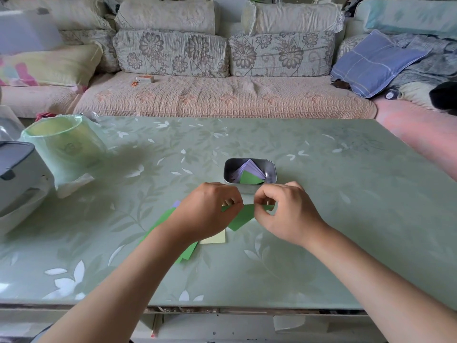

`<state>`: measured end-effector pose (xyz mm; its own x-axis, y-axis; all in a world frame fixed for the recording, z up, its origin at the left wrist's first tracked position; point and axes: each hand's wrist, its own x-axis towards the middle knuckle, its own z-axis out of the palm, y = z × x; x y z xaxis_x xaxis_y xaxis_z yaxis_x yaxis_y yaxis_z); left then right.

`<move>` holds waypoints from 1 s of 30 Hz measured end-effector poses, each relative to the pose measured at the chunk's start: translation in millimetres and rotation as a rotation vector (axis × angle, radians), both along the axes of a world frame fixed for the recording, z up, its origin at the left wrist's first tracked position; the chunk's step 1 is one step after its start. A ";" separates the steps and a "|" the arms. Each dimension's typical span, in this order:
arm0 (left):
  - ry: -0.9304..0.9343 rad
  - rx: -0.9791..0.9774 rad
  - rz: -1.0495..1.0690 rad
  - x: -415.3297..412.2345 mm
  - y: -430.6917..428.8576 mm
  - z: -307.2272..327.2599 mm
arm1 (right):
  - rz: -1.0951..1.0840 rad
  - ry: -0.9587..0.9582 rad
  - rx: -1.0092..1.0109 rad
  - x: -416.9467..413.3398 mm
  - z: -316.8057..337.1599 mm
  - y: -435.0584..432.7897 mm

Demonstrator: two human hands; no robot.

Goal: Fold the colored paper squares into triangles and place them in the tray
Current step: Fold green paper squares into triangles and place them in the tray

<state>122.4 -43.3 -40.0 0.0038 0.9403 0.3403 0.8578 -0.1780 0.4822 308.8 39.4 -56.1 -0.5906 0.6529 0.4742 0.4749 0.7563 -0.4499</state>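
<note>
At the left edge of the frame a grey and white plastic appliance [17, 174] sits on the pale green leaf-patterned table [346, 219]. Just beside it stands a round pale green bin lined with a thin plastic bag [64, 144]. Left of centre, a loose pile of flat green paper squares [166, 216] lies on the table, mostly covered by the left forearm. A lilac corner [176, 203] shows at the pile's upper end and a pale yellow paper square [215, 238] at its lower right.

The left hand [210, 211] and the right hand [284, 214] meet at the centre of the frame. Both have curled fingers and pinch the upper edge of one green paper sheet [243, 219], whose lower point hangs toward the table.

Just above the hands sits a small rectangular metal tray with rounded corners [227, 173]. It holds folded lilac triangles [249, 167] with one folded green triangle [248, 179] in front. A floral sofa [222, 95] spans the top of the frame, with a blue checked cushion [371, 63] at upper right.
</note>
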 end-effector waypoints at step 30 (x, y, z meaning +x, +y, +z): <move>-0.763 -0.388 0.177 16.2 8.4 -6.1 | 0.042 0.227 -0.408 0.2 -1.4 4.8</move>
<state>138.7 -35.0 -46.2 -0.2517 0.9555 -0.1540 0.2759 0.2234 0.9349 309.0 44.2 -57.5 -0.5317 0.7905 0.3038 0.3028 0.5125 -0.8035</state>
